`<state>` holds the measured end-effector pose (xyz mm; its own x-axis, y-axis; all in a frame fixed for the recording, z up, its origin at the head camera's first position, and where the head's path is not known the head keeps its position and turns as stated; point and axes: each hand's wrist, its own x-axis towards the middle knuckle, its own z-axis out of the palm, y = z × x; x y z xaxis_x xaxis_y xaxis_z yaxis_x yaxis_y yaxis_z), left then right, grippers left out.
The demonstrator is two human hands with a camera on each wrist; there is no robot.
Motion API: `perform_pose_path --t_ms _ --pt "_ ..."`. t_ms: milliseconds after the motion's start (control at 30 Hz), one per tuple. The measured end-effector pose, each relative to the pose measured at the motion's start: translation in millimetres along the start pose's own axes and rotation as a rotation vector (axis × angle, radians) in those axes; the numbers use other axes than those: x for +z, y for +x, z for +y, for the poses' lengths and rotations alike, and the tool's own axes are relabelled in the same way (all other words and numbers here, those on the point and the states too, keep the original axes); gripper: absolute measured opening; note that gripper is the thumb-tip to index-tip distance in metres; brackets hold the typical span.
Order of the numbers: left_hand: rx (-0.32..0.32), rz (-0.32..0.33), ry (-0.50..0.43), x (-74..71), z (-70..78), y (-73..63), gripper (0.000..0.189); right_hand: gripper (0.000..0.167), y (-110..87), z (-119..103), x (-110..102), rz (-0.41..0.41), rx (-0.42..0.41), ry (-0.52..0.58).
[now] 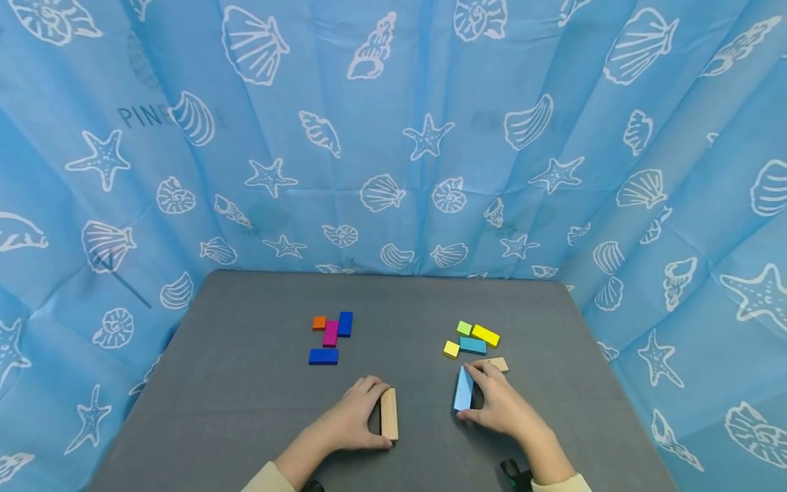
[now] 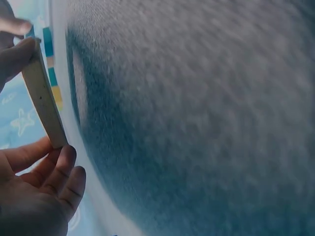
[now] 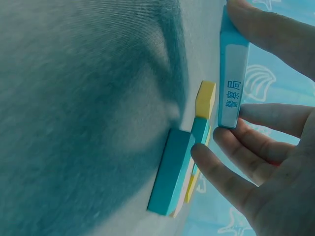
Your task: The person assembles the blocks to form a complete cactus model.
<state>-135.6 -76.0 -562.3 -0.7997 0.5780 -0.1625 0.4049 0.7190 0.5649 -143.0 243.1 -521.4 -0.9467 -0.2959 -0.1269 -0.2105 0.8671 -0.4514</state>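
My left hand (image 1: 352,418) grips a long plain wooden block (image 1: 389,414) by its ends, thumb at the near end and fingers at the far one. The left wrist view shows this wooden block (image 2: 45,103) held between thumb and fingertips. To the right, my right hand (image 1: 501,403) pinches a light blue block (image 1: 464,389) lengthwise. Its printed face, with dark blue characters, shows on the light blue block (image 3: 234,81) in the right wrist view. Beside the right fingers lies another wooden block (image 1: 499,364), partly hidden by the hand.
Beyond my right hand lie a teal block (image 1: 473,346), a yellow block (image 1: 486,335), a small yellow block (image 1: 451,349) and a green one (image 1: 464,328). Farther left are two blue blocks (image 1: 323,357), a magenta block (image 1: 330,333) and an orange one (image 1: 319,323). A shell-patterned curtain (image 1: 393,137) surrounds the grey table (image 1: 246,383).
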Motion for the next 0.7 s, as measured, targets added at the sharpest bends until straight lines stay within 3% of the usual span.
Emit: perform_pose_path --t_ms 367,700 --pt "-0.009 0.020 0.033 7.1 11.7 11.1 0.092 0.092 26.0 -18 4 0.030 -0.085 0.015" --pt "-0.018 0.016 0.032 14.2 13.6 19.2 0.093 0.092 53.0 -33 7 0.036 -0.140 0.007"
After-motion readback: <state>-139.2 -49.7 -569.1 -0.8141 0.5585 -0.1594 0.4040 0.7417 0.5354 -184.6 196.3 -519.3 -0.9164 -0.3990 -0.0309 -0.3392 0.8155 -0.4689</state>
